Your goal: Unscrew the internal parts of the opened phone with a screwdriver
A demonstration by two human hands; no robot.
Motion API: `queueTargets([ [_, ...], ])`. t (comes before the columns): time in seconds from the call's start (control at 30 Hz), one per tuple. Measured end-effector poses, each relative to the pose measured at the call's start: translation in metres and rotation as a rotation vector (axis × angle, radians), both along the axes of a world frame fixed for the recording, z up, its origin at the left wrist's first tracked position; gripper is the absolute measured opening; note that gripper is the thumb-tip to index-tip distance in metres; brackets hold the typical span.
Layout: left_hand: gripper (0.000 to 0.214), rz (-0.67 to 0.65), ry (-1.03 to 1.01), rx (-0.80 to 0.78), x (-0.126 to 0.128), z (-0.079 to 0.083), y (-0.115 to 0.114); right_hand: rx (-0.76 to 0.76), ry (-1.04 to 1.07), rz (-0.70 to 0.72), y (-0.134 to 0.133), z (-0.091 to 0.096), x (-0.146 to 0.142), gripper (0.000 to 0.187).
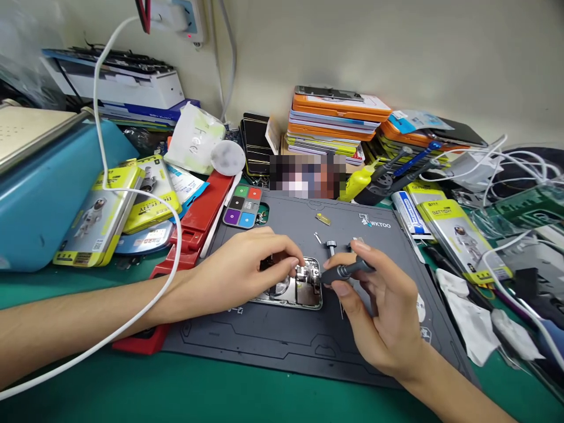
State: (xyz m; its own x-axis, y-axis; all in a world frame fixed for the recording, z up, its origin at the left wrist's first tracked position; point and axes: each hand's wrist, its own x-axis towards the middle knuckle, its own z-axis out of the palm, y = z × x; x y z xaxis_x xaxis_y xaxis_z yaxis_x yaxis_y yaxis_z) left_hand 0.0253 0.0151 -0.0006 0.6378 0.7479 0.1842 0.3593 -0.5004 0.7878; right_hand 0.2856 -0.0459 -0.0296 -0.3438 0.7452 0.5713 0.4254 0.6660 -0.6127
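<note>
An opened phone (pixel 304 289) lies on a dark grey work mat (pixel 308 341), its metal inner parts showing. My left hand (pixel 240 267) rests over the phone's left part, fingers curled and pressing down on it. My right hand (pixel 379 299) grips a dark screwdriver (pixel 348 271) held nearly level, its tip at the phone's upper right corner. Small loose parts (pixel 330 242) and a yellowish piece (pixel 323 219) lie on the mat just beyond the phone.
A white cable (pixel 176 235) crosses my left forearm. A red tray (pixel 198 223), yellow battery packs (pixel 110 205) and a blue machine (pixel 39 194) stand at left. Stacked orange boxes (pixel 335 117) sit behind. Tools, cables and tissues (pixel 476 317) crowd the right.
</note>
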Motion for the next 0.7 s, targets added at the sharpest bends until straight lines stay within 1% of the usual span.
queueTargets([
  [0.13, 0.014, -0.012, 0.007, 0.0, 0.0, 0.0, 0.0, 0.009, -0.016, 0.018, -0.001, -0.001, 0.0, 0.086],
  [0.33, 0.014, -0.027, -0.002, 0.004, 0.0, 0.001, 0.0, 0.01, -0.021, 0.017, -0.003, -0.004, 0.001, 0.085],
  [0.43, 0.013, -0.032, -0.004, 0.001, 0.001, 0.001, 0.001, 0.012, -0.033, 0.013, -0.001, -0.003, -0.001, 0.084],
  [0.5, 0.013, -0.034, -0.006, 0.006, 0.001, 0.0, 0.001, 0.03, -0.048, 0.013, 0.001, 0.001, -0.002, 0.085],
  [0.57, 0.013, -0.035, 0.001, 0.01, 0.0, 0.0, 0.001, 0.093, -0.089, 0.011, 0.004, 0.007, -0.002, 0.085],
  [0.63, 0.012, -0.038, 0.008, 0.009, 0.0, -0.001, 0.001, 0.162, -0.137, 0.018, 0.006, 0.014, -0.002, 0.08],
  [0.7, 0.012, -0.037, 0.014, 0.012, 0.0, -0.001, 0.0, 0.182, -0.162, 0.02, 0.006, 0.021, -0.001, 0.071],
])
